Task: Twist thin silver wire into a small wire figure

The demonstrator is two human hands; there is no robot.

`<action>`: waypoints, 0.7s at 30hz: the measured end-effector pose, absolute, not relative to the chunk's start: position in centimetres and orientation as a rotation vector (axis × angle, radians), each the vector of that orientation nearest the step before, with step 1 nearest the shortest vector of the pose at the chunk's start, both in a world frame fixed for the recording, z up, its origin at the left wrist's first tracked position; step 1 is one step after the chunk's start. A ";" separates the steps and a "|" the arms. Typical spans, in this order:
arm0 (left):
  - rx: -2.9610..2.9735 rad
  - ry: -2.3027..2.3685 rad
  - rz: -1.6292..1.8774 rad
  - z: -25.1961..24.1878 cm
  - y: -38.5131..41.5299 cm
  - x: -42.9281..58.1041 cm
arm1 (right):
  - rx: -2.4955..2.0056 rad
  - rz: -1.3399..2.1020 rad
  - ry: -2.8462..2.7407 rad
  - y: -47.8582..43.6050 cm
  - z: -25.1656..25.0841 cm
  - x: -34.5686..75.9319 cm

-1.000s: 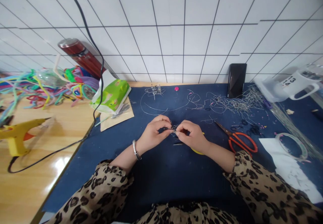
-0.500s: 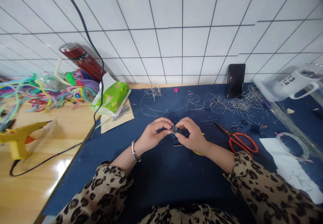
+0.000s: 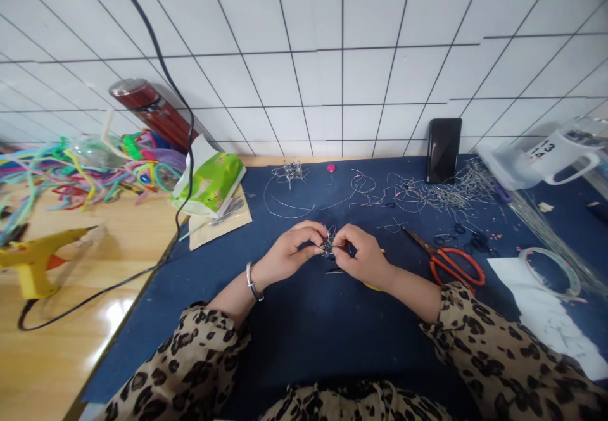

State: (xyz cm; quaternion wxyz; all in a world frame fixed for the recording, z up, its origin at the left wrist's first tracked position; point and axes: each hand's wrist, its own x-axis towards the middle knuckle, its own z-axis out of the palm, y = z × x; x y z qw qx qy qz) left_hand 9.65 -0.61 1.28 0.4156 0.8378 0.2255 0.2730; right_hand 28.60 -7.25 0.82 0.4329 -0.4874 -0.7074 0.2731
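Observation:
Between my two hands is a small tangle of thin silvery wire, held just above the dark blue mat. My left hand pinches its left side between thumb and fingers. My right hand has thumb and index finger closed at the right side of the tangle, on what looks like a dark wire end. Fine detail of the piece is too small to make out. Partly hidden beneath my right hand lies a yellow-handled tool.
Orange-handled scissors lie right of my right hand. Behind them are a heap of loose wire and a black phone against the wall. A small wire frame, a green tissue pack and a yellow glue gun also lie around.
My right fingertips have shifted slightly on the right side of the wire tangle, showing more of it. My left hand keeps its hold.

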 end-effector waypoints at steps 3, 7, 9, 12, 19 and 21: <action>2.099 0.562 0.690 1.4 -0.6 9.6 | -1.211 0.728 -1.728 -7.3 0.8 28.6; 2.025 0.599 0.699 1.4 -0.6 9.5 | -1.228 0.836 -1.635 -7.1 0.8 28.6; 1.969 0.638 0.704 1.4 -0.6 9.5 | -1.236 0.899 -1.574 -7.0 0.8 28.7; 1.879 0.681 0.712 1.3 -0.6 9.5 | -1.229 0.980 -1.507 -7.0 0.9 28.9; 1.766 0.705 0.737 1.1 -0.6 9.5 | -1.177 1.115 -1.414 -7.0 0.6 28.9; 1.767 0.713 0.740 1.1 -0.6 9.5 | -1.160 1.142 -1.392 -7.0 0.5 28.9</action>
